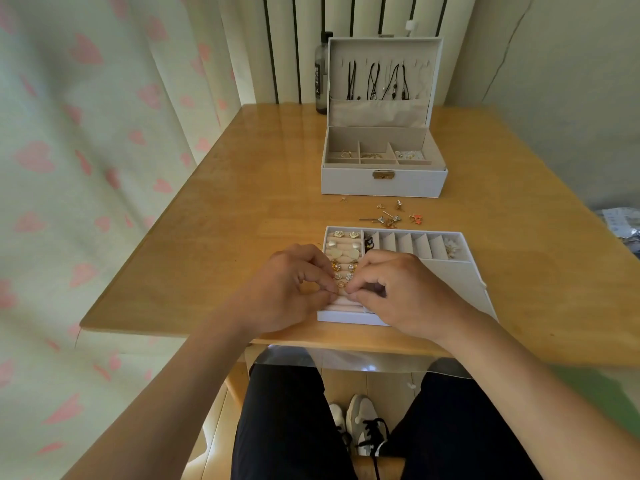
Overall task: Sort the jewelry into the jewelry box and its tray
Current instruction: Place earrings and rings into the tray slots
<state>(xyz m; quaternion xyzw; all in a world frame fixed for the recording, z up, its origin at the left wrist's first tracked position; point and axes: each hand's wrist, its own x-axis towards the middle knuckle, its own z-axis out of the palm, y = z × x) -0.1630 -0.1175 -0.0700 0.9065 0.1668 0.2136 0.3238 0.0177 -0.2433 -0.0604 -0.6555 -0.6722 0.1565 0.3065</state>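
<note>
A white jewelry tray [450, 271] lies at the table's near edge, its left rolls carrying rows of earrings [344, 252]. My left hand [287, 289] and my right hand [405, 292] meet over those rolls, both pinching a small gold earring [341, 284] at the roll slot. Loose earrings and pins [388, 216] are scattered on the table between the tray and the white jewelry box [382, 183]. The box stands open farther back, with necklaces [379, 81] hanging in its lid and small pieces in its compartments.
A dark bottle [321, 74] stands behind the box at its left. The wooden table [242, 220] has a clear cover; its near edge is just below the tray. A heart-patterned curtain [86, 168] hangs at the left. A crinkled bag [620, 226] lies at the right edge.
</note>
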